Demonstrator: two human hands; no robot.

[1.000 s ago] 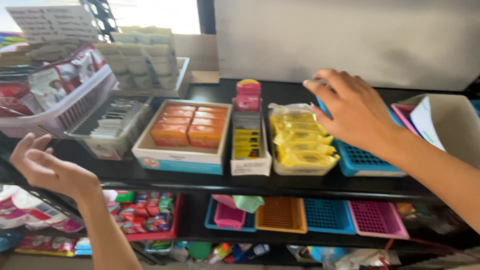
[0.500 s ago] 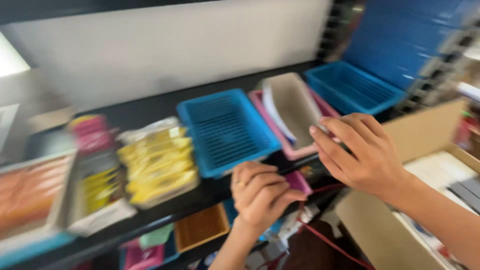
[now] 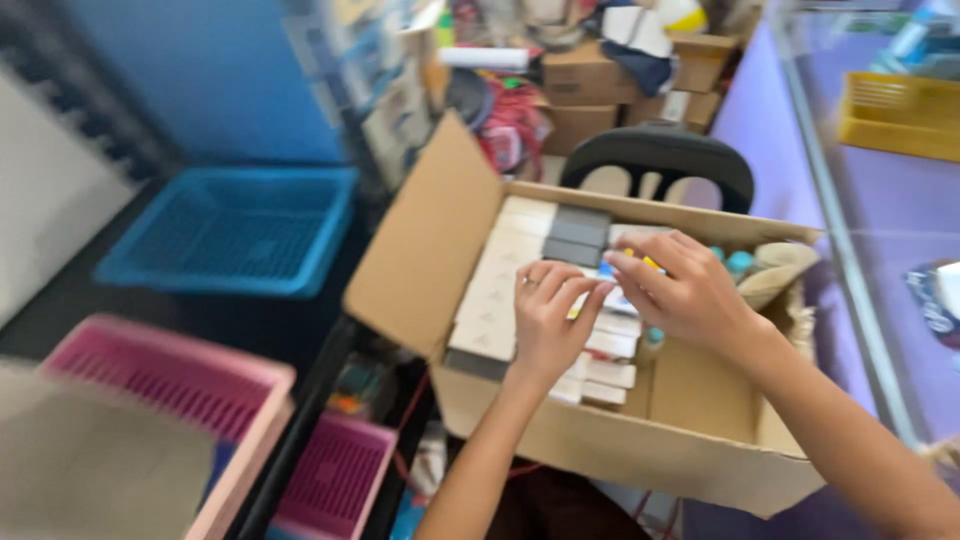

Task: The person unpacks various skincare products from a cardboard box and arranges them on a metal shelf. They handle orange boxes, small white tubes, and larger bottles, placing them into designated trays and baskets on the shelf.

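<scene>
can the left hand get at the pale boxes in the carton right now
Probably yes. The left hand is already inside the open carton, fingers on the pale boxes. The flaps are folded back and nothing covers them; the right hand works beside it.

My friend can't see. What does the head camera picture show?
Two hands, left hand and right hand, reach into an open cardboard box packed with small white and grey boxes. A blue basket and pink baskets sit to the left, a black chair behind.

Left hand and right hand side by side, fingers curled downward, fingertips nearly meeting, forearms bare
</scene>
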